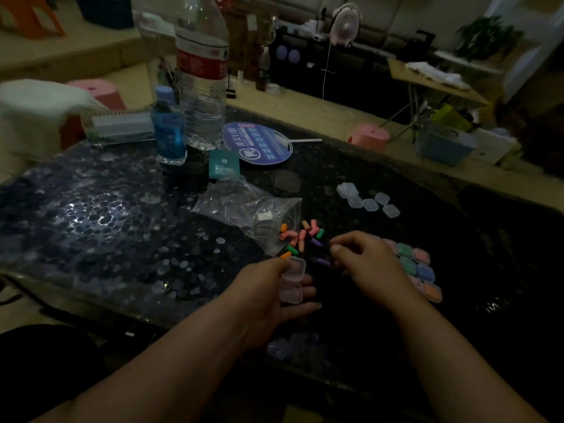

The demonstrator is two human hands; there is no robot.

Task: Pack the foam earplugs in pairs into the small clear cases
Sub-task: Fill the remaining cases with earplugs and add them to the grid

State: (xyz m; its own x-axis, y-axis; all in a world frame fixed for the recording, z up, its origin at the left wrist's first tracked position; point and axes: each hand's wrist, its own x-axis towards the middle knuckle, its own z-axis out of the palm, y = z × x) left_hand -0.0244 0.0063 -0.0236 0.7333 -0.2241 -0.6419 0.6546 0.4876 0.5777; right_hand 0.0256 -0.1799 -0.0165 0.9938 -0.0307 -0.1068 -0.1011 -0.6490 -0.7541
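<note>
Gripping an open clear case (292,280), left hand (268,296); right hand (363,264) curled, contents unclear.

Two bare forearms show, no sleeves in sight; no rings on the left hand (268,288). The right hand (363,264) is likewise unadorned; short nails.

Honestly nothing's reading clearly here. The blue round fan (258,142) is showing white Chinese print, too blurry. Same with the red bottle label (203,63).

Bare dark table (381,315) open near right of the hands, loose earplugs (302,238) and plastic bag (247,209) crowding ahead, filled cases (418,267) lining the right, bottles (201,71) blocking far left.
</note>
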